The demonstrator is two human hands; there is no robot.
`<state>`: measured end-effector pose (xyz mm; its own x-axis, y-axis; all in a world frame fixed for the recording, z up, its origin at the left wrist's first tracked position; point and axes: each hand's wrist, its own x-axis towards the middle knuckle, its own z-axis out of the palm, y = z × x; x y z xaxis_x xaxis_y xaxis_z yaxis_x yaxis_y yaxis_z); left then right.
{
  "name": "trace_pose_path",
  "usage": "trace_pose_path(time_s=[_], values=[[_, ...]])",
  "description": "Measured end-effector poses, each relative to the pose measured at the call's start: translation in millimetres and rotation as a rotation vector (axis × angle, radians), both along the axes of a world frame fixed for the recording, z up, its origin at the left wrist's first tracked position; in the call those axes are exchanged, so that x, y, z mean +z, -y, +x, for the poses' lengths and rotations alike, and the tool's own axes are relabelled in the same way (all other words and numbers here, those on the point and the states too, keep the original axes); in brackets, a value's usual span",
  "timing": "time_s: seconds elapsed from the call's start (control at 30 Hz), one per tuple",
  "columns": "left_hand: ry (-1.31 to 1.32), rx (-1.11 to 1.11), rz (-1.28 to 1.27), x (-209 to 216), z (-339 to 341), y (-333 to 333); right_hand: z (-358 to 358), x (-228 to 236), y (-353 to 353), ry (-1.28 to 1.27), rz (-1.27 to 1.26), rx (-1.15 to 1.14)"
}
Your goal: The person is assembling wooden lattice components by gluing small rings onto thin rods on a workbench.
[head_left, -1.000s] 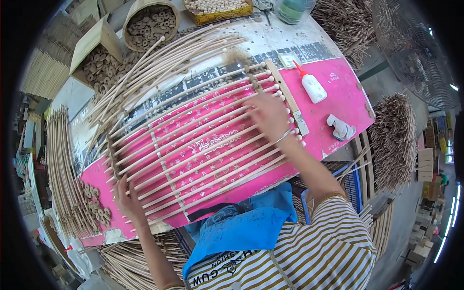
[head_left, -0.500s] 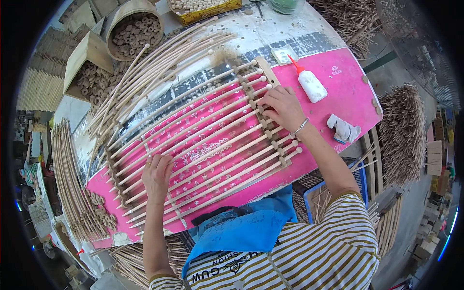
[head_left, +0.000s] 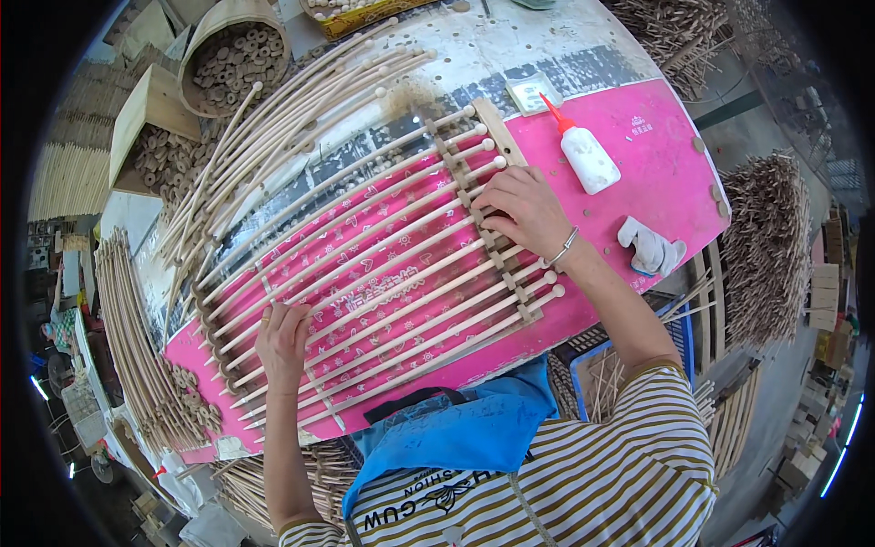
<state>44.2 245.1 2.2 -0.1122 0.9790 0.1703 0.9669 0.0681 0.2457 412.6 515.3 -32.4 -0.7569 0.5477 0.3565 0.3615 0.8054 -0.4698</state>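
Several pale wooden rods with ball ends [head_left: 401,294] lie side by side across the pink table top [head_left: 652,219]. Toward their ball ends they pass through a row of brown wooden pieces [head_left: 453,164]; a second brown row [head_left: 208,324] crosses near their pointed left ends. My left hand [head_left: 284,342] is closed in a pinch over one of the rods, left of the middle. At the brown row by the ball ends, my right hand [head_left: 527,211] has its fingers bent and drawn together; what sits under the fingertips is hidden. A wooden bar [head_left: 500,135] runs beside the row.
A white glue bottle with a red nozzle [head_left: 591,159] and a crumpled white glove [head_left: 651,248] lie right of my right hand. Loose rods [head_left: 273,150] are heaped at the far left, near a round tub [head_left: 187,80] and a wooden box [head_left: 137,114] of brown rings.
The whole view has shifted slightly. My left hand has drawn a little nearer to me, its fingers more bent. My right hand stays at the brown row.
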Motion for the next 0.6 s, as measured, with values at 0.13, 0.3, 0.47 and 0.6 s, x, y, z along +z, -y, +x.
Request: trace_pose_path(time_s=[0.13,0.3,0.47,0.6], values=[[-0.015,0.001,0.002,1.2,0.2,-2.8,21.1,17.4,-19.9,-0.126,0.003,-0.151],[-0.013,0.002,0.014,0.6,0.7,-2.1,43.4,29.1,-37.6,-0.181,-0.099,-0.287],[-0.017,-0.004,0.018,0.9,1.3,-1.7,14.8,18.6,-10.8,-0.096,-0.062,-0.088],[-0.015,-0.014,0.028,3.2,2.9,-1.6,1.7,11.3,-0.7,0.014,-0.069,-0.006]])
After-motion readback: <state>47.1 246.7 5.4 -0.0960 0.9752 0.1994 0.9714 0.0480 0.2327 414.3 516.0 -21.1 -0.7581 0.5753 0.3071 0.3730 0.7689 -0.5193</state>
